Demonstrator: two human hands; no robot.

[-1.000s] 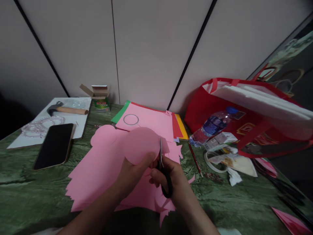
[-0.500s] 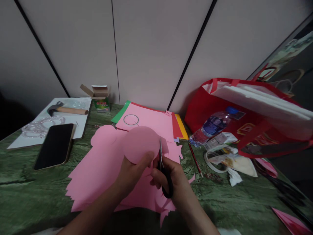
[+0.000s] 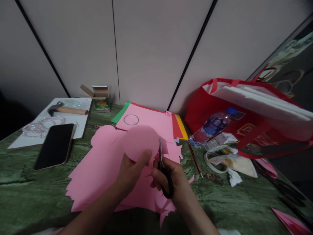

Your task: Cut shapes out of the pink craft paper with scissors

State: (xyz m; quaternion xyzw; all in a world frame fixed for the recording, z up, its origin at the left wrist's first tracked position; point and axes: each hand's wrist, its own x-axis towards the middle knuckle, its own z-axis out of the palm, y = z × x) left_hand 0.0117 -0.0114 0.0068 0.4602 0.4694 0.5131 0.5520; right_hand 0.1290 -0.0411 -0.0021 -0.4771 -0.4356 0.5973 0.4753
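My left hand [image 3: 133,169] pinches the lower edge of a rounded piece of pink paper [image 3: 141,142], thumb on top and fingers underneath. Black-handled scissors [image 3: 168,182] are in my right hand [image 3: 171,174], fingers through the loops. Their blades point away from me and meet the right edge of the rounded piece, where a small flap of pink paper [image 3: 165,147] stands off beyond them. Below both hands lie larger pink sheets [image 3: 97,176] with zigzag-cut edges, and pink offcuts [image 3: 163,209] sit near my right wrist.
Behind are stacked coloured sheets [image 3: 151,119], the top one with a drawn circle. At left lie a phone [image 3: 55,147], a hammer [image 3: 70,110] and a small green box [image 3: 101,103]. At right are a pencil [image 3: 195,160], a bottle [image 3: 212,127], a tape roll [image 3: 215,163] and a red bag [image 3: 198,104].
The rounded paper and my left hand have shifted very slightly, the thumb drawing a little back to the left. The scissors stay in nearly the same place.
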